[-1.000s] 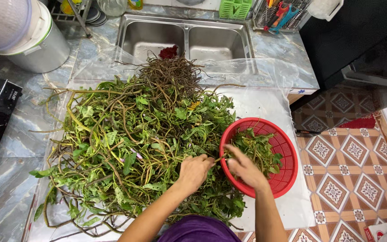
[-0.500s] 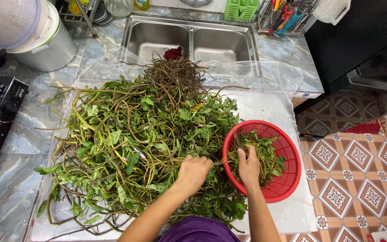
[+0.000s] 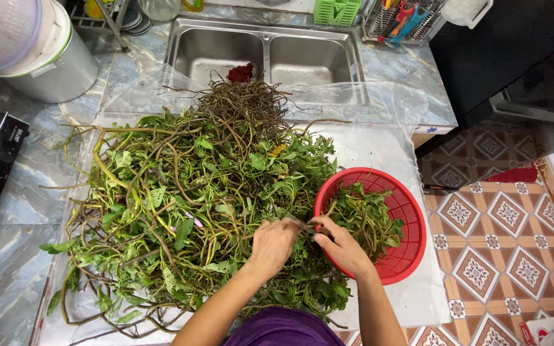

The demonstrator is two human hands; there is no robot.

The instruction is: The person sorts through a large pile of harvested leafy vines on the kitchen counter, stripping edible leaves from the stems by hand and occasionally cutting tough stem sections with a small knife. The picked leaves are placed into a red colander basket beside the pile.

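**Hands pinching a stem at the basket's edge**

A thin green stem [image 3: 302,225] runs between the two hands, its long axis slanting from upper left down to lower right, across the near-left rim of the red basket [image 3: 411,211]. It sits at the right edge of the big heap of leafy vines [image 3: 187,205], which lies on a clear plastic sheet [image 3: 373,147] over the counter; the heap's bundled brown roots point away toward the sink [image 3: 264,54].

The round basket holds a smaller pile of picked leaves [image 3: 367,218]. One sink bowl holds something dark red.

The left hand [image 3: 274,243] is curled narrow, fingers closed on the stem's left end and resting on the heap. The right hand [image 3: 341,247] is likewise closed, pinching the stem's right end while lying over the basket rim.
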